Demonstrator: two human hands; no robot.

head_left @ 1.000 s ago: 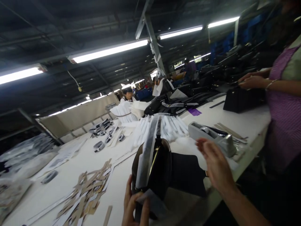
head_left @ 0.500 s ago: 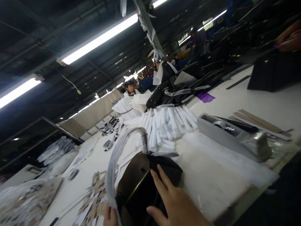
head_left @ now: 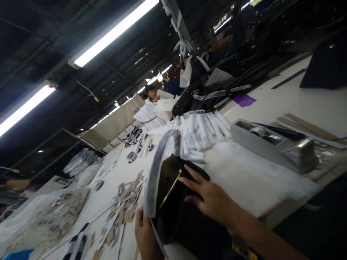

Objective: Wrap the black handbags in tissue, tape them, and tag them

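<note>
A black handbag (head_left: 195, 231) tilts in front of me at the table edge. Its mouth gapes, showing a brown lining (head_left: 168, 169) and a gold zipper (head_left: 170, 189). The arched handle (head_left: 153, 184) is wrapped in clear plastic film. My left hand (head_left: 145, 231) is closed on the bag's left side by the foot of the handle; part of its grip is hidden. My right hand (head_left: 211, 191) lies on the bag's right side, fingers stretched out and apart, their tips at the edge of the opening beside the zipper.
White padded rolls (head_left: 193, 133) are heaped behind the bag. A grey tape dispenser (head_left: 273, 144) stands to the right, with brown strips (head_left: 309, 126) beyond. Paper scraps (head_left: 124, 202) and a clear plastic bag (head_left: 54, 216) lie left. Black bags (head_left: 195, 99) are piled farther back; another person (head_left: 151, 92) is there.
The view has shifted. My left hand and more of the bag now show, and the bag's mouth and handle stand more upright. My right hand stays on the bag.
</note>
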